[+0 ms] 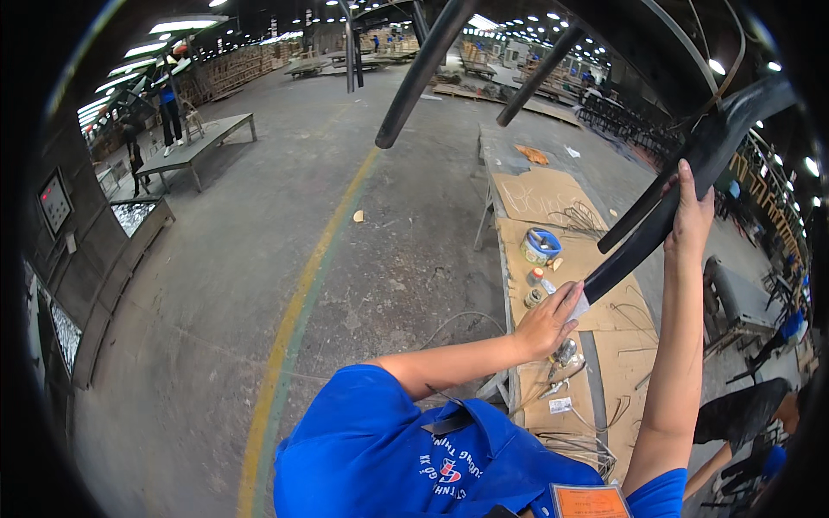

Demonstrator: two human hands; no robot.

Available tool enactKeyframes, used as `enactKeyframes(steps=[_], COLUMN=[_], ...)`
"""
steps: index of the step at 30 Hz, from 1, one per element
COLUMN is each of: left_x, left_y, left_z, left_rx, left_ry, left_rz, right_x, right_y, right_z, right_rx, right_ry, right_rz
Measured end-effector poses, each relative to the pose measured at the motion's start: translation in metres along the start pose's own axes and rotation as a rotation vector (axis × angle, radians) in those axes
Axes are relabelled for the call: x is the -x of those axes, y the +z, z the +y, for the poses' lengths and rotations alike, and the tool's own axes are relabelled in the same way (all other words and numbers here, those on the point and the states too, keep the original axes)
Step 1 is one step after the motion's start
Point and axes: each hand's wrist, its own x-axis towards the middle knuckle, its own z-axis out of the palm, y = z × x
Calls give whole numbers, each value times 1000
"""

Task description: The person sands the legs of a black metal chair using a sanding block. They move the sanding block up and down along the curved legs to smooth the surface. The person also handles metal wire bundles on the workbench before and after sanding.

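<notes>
A black piece of furniture, apparently a chair, hangs in the upper right with its long round legs slanting down toward me. Around one black chair leg (635,250), higher up, my right hand (691,216) is closed, fingers partly hidden behind it. Down at that leg's end, my left hand (546,326) pinches a pale thin sheet (580,307) against the surface; its material cannot be made out. Two more legs, a left leg (423,78) and a middle leg (540,78), stick out untouched.
Below my hands, a long table covered with cardboard (540,192) carries a blue-and-white tub (541,245), a small jar (534,298), a red-capped bottle (535,274) and loose wires (583,445). At far left, a person stands on a platform (203,147). Another person bends at lower right.
</notes>
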Motion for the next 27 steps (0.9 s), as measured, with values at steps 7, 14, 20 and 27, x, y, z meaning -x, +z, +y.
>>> enactKeyframes(steps=[7,14,20,27], left_x=[-107,26,-81,-48], left_y=[9,12,12,13], left_z=[17,-29,-15,-13], left_rx=[88,15,152,154], left_ry=[96,-178,73,-45], left_rz=[214,-11,304,164], right_x=[-9,-16,-18,-17], right_y=[9,7,21,13], right_z=[10,23,23,18], right_rx=[17,-12,45,54], right_ry=[-38,-9,23,25], right_rz=[-19,-1,29,19])
